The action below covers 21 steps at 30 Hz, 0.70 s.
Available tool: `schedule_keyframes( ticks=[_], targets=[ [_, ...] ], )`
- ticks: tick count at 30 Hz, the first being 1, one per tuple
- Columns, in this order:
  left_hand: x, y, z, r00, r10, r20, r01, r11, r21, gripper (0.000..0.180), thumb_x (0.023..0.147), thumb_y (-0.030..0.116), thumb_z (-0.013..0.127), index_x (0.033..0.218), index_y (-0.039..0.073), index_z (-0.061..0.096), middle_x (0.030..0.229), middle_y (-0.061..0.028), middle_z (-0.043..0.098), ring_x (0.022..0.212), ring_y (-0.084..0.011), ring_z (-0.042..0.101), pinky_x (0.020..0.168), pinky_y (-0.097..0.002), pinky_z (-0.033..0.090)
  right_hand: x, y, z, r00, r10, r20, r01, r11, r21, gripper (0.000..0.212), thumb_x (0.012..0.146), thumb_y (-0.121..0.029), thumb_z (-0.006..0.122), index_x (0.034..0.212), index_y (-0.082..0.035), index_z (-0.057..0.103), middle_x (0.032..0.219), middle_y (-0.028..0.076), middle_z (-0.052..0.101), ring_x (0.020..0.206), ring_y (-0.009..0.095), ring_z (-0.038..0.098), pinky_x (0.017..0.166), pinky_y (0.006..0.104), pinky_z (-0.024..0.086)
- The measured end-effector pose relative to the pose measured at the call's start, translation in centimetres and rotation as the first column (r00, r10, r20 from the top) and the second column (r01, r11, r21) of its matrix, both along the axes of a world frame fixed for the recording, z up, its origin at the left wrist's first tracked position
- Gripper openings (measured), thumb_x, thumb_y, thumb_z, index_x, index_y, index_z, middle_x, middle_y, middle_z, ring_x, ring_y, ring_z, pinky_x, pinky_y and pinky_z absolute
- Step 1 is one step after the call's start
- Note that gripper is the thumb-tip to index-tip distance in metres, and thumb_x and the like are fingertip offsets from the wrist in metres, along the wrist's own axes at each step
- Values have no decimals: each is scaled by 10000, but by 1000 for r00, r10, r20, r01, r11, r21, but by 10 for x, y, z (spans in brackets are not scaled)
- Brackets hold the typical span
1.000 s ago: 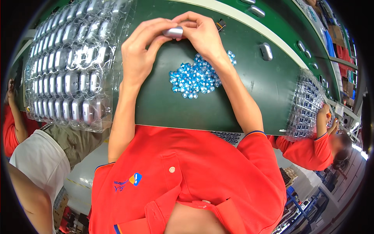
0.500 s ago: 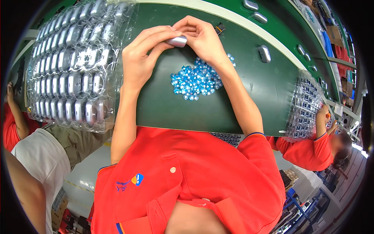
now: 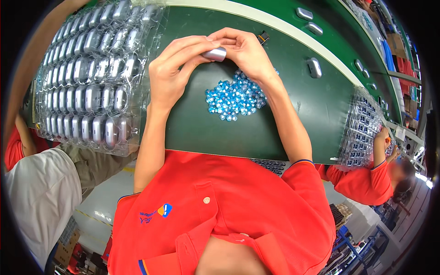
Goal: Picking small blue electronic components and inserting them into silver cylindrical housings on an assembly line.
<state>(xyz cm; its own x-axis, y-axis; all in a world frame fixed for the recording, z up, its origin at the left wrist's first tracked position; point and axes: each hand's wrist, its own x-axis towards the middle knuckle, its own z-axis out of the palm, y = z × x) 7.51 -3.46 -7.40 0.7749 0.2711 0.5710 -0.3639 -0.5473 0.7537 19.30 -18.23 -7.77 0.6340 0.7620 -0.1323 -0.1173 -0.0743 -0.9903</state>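
Note:
Close together over the far middle of the dark green table, my left hand (image 3: pixel 172 68) and my right hand (image 3: pixel 247 52) both grip a small rounded silver-grey case (image 3: pixel 215 54), which looks like an earbud charging case. Its shiny curved side faces me between the fingertips. My left fingers and thumb pinch one end; the right fingers close around the other, partly hiding it. Below the hands lies a heap of small shiny blue pieces (image 3: pixel 233 98) with pale centres, partly behind my right forearm.
At left, clear plastic trays (image 3: pixel 143 91) hold rows of similar grey cases. Another filled clear tray (image 3: pixel 362 130) lies at right, beside a co-worker in red (image 3: pixel 357 181). Loose cases (image 3: pixel 314 68) sit on the table and green belt (image 3: pixel 279 9). A person in white (image 3: pixel 43 192) stands at left.
The person at left has raised an arm along the trays' outer side. My hands keep hold of the case, which is turned slightly; the whole view has shifted a little.

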Motion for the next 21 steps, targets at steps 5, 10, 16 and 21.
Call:
schedule_keyframes(
  ticks=[5,10,16,21],
  targets=[
    [4,0,-4,996,-31,82,17,986,167,292,769,-37,701,1028,85,759,1027,-67,720,963,-220,690,822,-308,564,-3,5,-13,983,-84,165,69,993,96,158,880,32,587,1017,59,660,855,61,686,798,81,645,739,218,524],
    [6,2,-2,994,-16,109,0,990,141,297,761,-48,708,1027,72,758,1016,-71,718,960,-223,689,814,-309,566,-8,7,-14,981,-156,119,136,977,162,172,880,25,594,1031,50,672,850,58,686,795,86,648,741,234,533],
    [-3,3,-1,997,-21,-70,7,983,-186,339,794,-120,685,1108,5,718,1119,-122,681,1057,-219,654,865,-314,583,21,4,1,997,61,41,-62,998,28,198,894,1,610,1083,33,660,914,88,693,834,125,669,770,259,545],
    [-5,1,6,995,20,-93,-51,940,-337,342,820,-72,695,1133,63,730,1103,-106,671,967,-156,669,807,-285,596,94,87,43,718,96,689,336,819,-465,348,921,-308,630,896,28,717,915,209,708,844,397,689,765,449,562]
  ],
)
